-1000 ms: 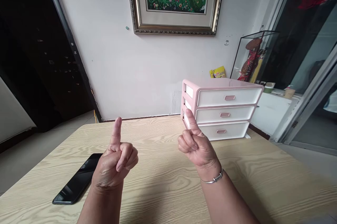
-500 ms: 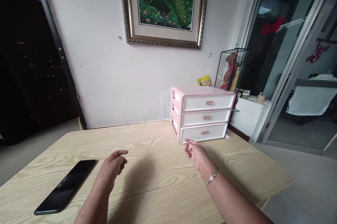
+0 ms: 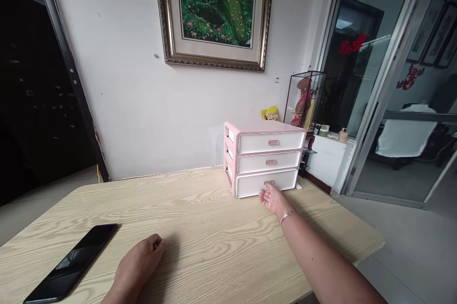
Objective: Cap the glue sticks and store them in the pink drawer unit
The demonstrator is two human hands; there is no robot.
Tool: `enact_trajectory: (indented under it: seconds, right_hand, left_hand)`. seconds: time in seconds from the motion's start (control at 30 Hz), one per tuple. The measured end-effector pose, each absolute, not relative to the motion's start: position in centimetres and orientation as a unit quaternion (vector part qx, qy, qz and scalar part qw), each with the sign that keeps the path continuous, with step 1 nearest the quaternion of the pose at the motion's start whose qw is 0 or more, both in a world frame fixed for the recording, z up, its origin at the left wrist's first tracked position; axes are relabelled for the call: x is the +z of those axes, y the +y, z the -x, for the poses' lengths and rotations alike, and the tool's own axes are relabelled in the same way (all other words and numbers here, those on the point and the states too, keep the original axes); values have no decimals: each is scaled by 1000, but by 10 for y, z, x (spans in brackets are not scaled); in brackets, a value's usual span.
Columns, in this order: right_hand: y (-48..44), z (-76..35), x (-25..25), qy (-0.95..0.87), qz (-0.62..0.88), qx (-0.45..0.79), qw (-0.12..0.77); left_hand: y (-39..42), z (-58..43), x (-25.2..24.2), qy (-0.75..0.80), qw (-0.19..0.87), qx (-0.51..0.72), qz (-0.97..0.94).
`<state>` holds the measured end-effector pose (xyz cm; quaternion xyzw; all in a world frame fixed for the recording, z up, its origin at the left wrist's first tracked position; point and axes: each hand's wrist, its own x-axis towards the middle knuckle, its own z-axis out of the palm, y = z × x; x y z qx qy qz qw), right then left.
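A pink-and-white plastic drawer unit (image 3: 264, 158) with three stacked white drawers stands at the far side of the light wood table (image 3: 214, 213). My right hand (image 3: 273, 200) is at the bottom drawer (image 3: 250, 185), its fingers extended and their tips at or just below the small pink handle (image 3: 269, 182). My left hand (image 3: 137, 263) rests low on the tabletop with loosely curled fingers, holding nothing. A black smartphone (image 3: 71, 263) lies face up just left of that hand, apart from it.
Behind the drawer unit, a yellow packet (image 3: 270, 113) and a glass display case (image 3: 305, 101) stand beyond the table. A white cabinet (image 3: 326, 161) sits to the right. The table's right edge drops to a tiled floor (image 3: 400, 242).
My right hand has moved forward from just in front of the drawer unit to the bottom drawer's handle. My left hand has dropped to the tabletop. The view has tilted further down.
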<state>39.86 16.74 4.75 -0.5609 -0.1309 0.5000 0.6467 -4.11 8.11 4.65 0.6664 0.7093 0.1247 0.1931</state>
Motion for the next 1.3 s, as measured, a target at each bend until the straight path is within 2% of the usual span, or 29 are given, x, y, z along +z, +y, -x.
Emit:
enact_trajectory:
  seconds: [0.47, 0.9, 1.03, 1.2, 1.3]
  right_hand:
    - [181, -405, 52, -121, 581, 487, 641]
    - [110, -419, 43, -157, 605, 477, 618]
    - [83, -419, 43, -176, 627, 473, 593]
    - [62, -431, 51, -220, 678, 468, 523]
    - [58, -441, 76, -306, 705, 387, 509]
  left_hand:
    - [87, 49, 44, 712, 202, 147, -657]
    - [83, 48, 51, 708, 213, 145, -657]
    - [84, 48, 49, 707, 209, 129, -664]
    - [85, 50, 44, 705, 210, 125, -666]
    - [86, 51, 42, 699, 207, 131, -672]
